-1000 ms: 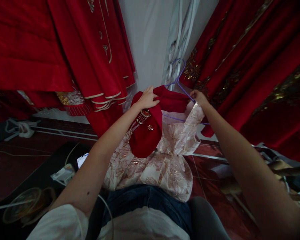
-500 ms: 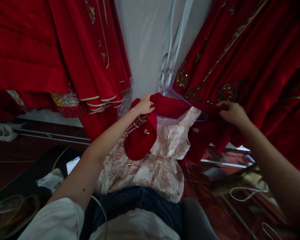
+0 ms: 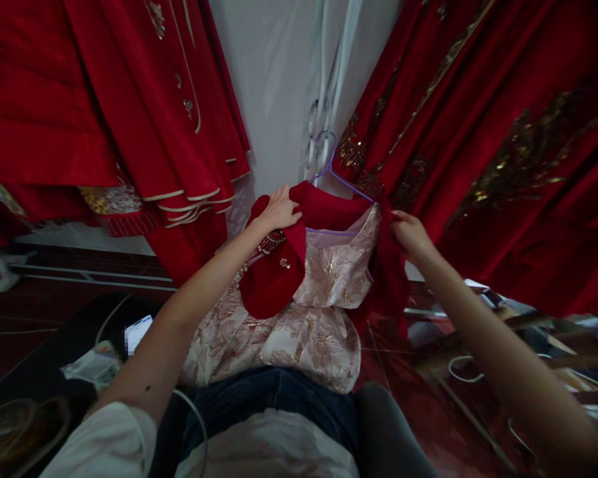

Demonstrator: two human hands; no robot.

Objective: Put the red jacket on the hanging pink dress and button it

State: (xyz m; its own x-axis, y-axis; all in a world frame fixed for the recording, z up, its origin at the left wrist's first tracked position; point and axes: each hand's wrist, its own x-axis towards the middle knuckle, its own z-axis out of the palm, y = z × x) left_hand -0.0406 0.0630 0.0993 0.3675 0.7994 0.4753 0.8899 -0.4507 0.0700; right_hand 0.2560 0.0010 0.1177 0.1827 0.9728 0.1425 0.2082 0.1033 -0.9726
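A pale pink and gold brocade dress (image 3: 329,269) lies over my lap on a purple wire hanger (image 3: 346,180). Over its shoulders sits a small red jacket (image 3: 272,289) with beaded trim and a flower-shaped ornament. My left hand (image 3: 280,211) is closed on the jacket's left front edge, near the shoulder. On the other side, my right hand (image 3: 409,232) pinches the red cloth beside the dress's right strap. The hanger's hook stands up behind the collar, and part of its lower bar shows inside the neckline.
Red garments with gold embroidery hang at the left (image 3: 179,133) and right (image 3: 478,146). A white curtain-like cloth (image 3: 264,86) hangs between them. A lit phone (image 3: 140,334) and a clear plastic packet (image 3: 92,364) lie on a dark surface by my left arm. Cables trail at the lower right.
My right hand has come inward, bringing the red cloth around the hanger's right end to the dress strap. My left hand keeps its hold. The view has shifted slightly.
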